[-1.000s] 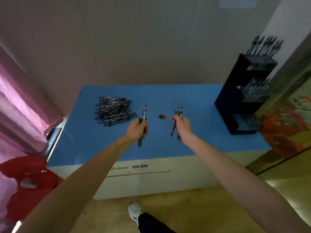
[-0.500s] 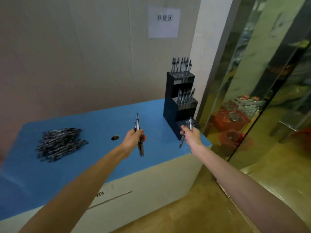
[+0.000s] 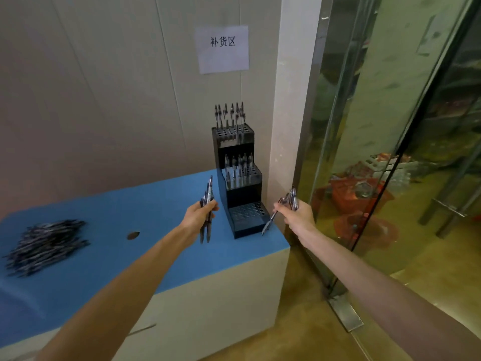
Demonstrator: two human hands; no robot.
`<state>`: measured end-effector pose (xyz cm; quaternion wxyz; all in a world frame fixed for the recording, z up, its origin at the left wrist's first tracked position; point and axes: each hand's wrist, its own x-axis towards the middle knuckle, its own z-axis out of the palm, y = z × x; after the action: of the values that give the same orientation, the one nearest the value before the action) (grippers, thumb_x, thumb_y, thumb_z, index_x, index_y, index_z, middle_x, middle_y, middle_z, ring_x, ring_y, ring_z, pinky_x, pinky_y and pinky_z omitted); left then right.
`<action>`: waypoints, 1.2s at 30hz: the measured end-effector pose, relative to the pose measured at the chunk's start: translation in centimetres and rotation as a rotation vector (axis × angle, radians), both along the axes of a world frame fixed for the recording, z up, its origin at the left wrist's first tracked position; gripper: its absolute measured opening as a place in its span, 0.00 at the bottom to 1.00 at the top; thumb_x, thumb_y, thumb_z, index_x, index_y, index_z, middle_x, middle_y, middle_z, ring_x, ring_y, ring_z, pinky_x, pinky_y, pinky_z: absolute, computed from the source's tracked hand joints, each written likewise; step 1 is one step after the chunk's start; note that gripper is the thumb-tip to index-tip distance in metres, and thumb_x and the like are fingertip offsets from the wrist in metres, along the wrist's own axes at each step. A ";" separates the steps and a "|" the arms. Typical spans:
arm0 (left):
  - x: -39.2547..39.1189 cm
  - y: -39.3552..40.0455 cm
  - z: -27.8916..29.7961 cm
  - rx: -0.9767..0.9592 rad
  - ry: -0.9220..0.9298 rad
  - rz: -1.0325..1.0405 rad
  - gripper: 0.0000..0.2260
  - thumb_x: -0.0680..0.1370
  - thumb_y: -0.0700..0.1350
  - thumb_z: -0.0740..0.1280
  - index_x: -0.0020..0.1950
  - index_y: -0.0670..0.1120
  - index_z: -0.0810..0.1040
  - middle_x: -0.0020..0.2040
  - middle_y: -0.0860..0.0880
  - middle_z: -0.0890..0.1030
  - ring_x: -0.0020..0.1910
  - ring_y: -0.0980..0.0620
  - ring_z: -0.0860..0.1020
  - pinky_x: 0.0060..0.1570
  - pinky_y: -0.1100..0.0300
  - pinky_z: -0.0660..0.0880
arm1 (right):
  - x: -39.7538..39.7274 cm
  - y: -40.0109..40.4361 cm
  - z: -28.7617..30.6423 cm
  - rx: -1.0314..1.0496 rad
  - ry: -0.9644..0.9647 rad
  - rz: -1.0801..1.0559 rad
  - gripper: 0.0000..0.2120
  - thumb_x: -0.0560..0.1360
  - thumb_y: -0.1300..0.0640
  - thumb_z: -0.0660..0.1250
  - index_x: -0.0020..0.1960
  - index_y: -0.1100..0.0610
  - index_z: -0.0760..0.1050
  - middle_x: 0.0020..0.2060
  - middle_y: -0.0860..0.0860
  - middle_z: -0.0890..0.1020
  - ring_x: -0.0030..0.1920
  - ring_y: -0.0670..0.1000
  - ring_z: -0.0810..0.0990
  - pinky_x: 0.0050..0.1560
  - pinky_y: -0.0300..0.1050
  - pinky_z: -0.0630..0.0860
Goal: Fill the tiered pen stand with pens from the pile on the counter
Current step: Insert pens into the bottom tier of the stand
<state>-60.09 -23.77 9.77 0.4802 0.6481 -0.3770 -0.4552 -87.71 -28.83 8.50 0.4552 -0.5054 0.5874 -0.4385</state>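
Observation:
A black tiered pen stand (image 3: 240,190) stands at the right end of the blue counter (image 3: 109,246). Pens stick up from its top and middle tiers; the bottom tier (image 3: 247,213) shows only bare holes. My left hand (image 3: 199,214) grips a small bunch of pens (image 3: 208,196) upright, just left of the stand. My right hand (image 3: 296,213) holds another bunch of pens (image 3: 289,199) at the stand's right, beside the bottom tier. The pile of pens (image 3: 44,242) lies at the counter's far left.
A round hole (image 3: 133,235) sits in the counter top between pile and stand. A paper sign (image 3: 222,49) hangs on the wall above. A pillar (image 3: 289,113) and a glass door (image 3: 390,139) stand right of the counter's corner.
The view has swung right and closer to the stand. Both hands, still holding their pens, have come up beside the stand's bottom tier.

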 end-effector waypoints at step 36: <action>-4.2 -9.4 -8.2 -0.315 -0.162 0.183 0.11 0.81 0.39 0.69 0.62 0.42 0.84 0.55 0.53 0.86 0.59 0.57 0.83 0.59 0.64 0.78 | 6.0 -13.8 -7.5 -0.465 0.605 0.642 0.09 0.75 0.44 0.74 0.51 0.48 0.82 0.37 0.42 0.83 0.36 0.44 0.80 0.37 0.47 0.80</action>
<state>-64.29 -33.18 1.56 0.5832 0.6310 -0.4205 -0.2914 -81.68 -42.68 0.95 0.2517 -0.8535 0.3944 -0.2292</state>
